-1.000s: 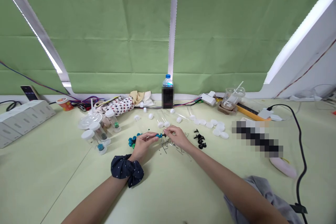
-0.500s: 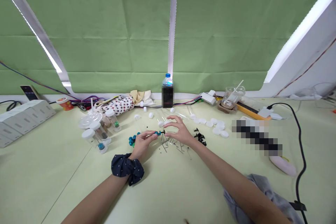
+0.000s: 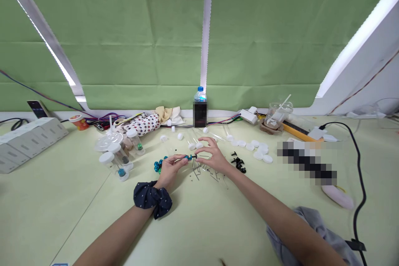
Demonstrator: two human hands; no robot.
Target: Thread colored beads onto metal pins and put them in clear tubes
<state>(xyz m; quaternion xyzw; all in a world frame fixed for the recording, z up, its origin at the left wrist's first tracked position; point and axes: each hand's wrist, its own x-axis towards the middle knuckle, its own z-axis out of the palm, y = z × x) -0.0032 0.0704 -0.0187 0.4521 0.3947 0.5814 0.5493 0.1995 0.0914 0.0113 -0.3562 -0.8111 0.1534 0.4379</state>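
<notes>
Over the middle of the table, my left hand pinches a small shiny blue part. A black T-shaped pin points out of it to the right. My right hand has its thumb and a curved finger at the pin's flat head, the other fingers raised; the exact contact is too small to make out. Beneath the hands lie scattered thin metal pins. Several blue balls, with a green one among them, sit behind my left hand. Right of my right hand is a pile of black T-shaped pins.
Clear jars with white lids stand at left. White round caps and clear tubes lie farther back. A water bottle stands by the green blind. At right are a plastic cup and a black cable.
The finger and thumb of my right hand have come slightly closer around the black pin's head. My left hand keeps its pinch on the blue part. The whole view shifts slightly.
</notes>
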